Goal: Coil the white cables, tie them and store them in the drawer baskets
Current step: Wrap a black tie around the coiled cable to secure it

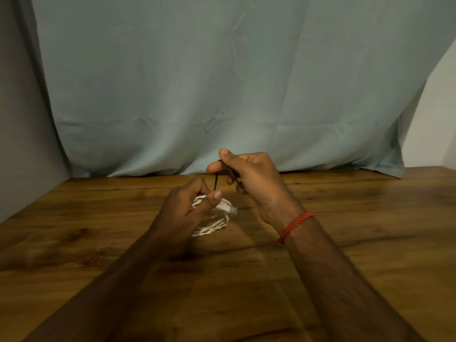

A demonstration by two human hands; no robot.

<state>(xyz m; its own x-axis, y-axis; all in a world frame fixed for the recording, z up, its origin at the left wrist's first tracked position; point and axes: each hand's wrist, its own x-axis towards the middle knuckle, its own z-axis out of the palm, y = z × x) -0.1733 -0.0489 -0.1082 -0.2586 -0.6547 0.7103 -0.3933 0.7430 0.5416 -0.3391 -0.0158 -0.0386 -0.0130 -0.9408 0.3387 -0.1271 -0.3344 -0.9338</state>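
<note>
- White cable (pixel 212 227): a small coil of several loops, gripped by the left hand (pixel 187 208), whose fingers curl round the top of the bundle. Whether the lower loops rest on the wooden table (pixel 345 218) I cannot tell.
- Its clear connector (pixel 228 208) sticks out toward the right hand (pixel 251 178).
- It looks light, soft and springy. The loops would likely fan open if the grip slackens, so hold it where they bunch, not by the connector.
- The right hand, just beyond the left, pinches a thin black tie (pixel 216 182), which dangles toward the coil. It looks limp and easy to drop.
</note>
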